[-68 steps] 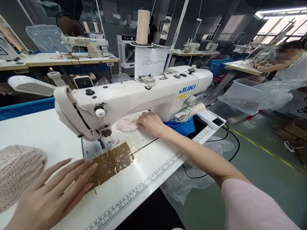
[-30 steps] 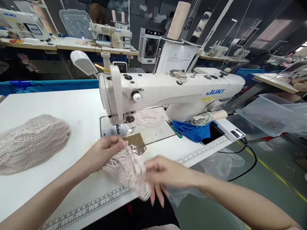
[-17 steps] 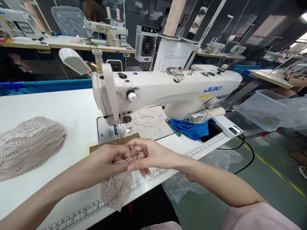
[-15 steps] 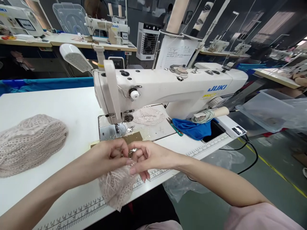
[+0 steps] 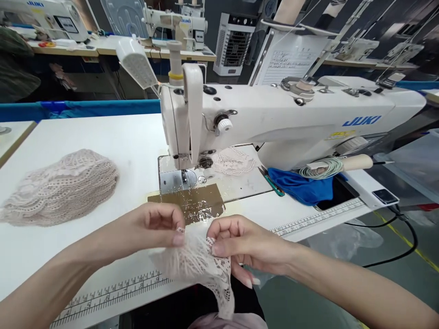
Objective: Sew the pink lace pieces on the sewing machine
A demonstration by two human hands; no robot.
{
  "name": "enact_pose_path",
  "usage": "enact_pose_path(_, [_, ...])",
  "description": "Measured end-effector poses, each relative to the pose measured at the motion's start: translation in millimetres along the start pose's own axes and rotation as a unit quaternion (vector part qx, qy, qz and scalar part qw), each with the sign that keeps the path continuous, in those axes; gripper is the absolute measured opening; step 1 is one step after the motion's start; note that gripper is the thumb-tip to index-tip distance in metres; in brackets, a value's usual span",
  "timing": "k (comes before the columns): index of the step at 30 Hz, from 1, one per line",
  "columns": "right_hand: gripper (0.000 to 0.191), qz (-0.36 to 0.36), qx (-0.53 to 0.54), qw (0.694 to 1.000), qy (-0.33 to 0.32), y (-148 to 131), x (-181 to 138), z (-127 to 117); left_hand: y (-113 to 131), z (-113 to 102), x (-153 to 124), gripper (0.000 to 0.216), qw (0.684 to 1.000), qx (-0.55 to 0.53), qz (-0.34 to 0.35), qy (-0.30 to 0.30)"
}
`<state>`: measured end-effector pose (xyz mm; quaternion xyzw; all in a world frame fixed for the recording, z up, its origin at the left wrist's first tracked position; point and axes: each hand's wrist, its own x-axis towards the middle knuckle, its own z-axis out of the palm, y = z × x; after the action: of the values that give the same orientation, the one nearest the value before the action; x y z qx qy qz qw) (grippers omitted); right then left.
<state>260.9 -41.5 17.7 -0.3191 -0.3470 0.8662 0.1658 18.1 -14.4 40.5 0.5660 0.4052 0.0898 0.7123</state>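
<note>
Lace piece (image 5: 202,267) hangs off the front edge of the surface (image 5: 103,132) in head view, its top edge pinched by closed fingers of left hand (image 5: 154,228) and right hand (image 5: 240,242), seemingly to keep it spread, near the JUKI sewing machine (image 5: 274,119); lace pile (image 5: 65,187) lies well apart, leftward.

Bright even overhead light, glare on taped plate (image 5: 192,203), dim background, wide-angle edge distortion, soft shadows

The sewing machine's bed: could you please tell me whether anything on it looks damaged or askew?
A brown patch in front of the needle plate is covered with clear tape that is badly wrinkled, so it looks makeshift. Nothing else there stands out.
</note>
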Motion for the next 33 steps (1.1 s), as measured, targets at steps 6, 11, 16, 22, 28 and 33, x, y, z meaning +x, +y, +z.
enact_pose_path(6, [0.034, -0.061, -0.229, 0.97, 0.061, -16.3, 20.7, -18.3, -6.9, 4.6, 30.9, 0.026, 0.982, 0.119, 0.059, 0.131])
enact_pose_path(11, [0.036, -0.082, -0.247, 0.965, -0.016, -40.9, 50.1, -34.3, -7.5, 4.2, 45.6, 0.026, 0.972, 0.157, 0.088, 0.149])
enact_pose_path(16, [0.028, -0.034, -0.333, 0.942, -0.025, -53.6, 62.8, -39.5, 5.2, -6.9, 39.2, 0.033, 0.965, 0.206, 0.04, 0.157])
enact_pose_path(22, [0.017, -0.151, -0.421, 0.89, 0.093, -40.1, 63.3, -34.7, -12.9, -7.2, 35.6, 0.029, 0.902, 0.35, 0.038, 0.249])
enact_pose_path(28, [0.013, -0.337, -0.563, 0.742, 0.138, -20.3, 64.3, -37.6, -39.7, 3.6, 33.6, 0.014, 0.822, 0.435, 0.124, 0.347])
enact_pose_path(33, [0.017, -0.382, -0.606, 0.685, 0.134, -15.1, 64.5, -39.4, -40.9, 2.8, 34.1, 0.012, 0.803, 0.452, 0.158, 0.355])
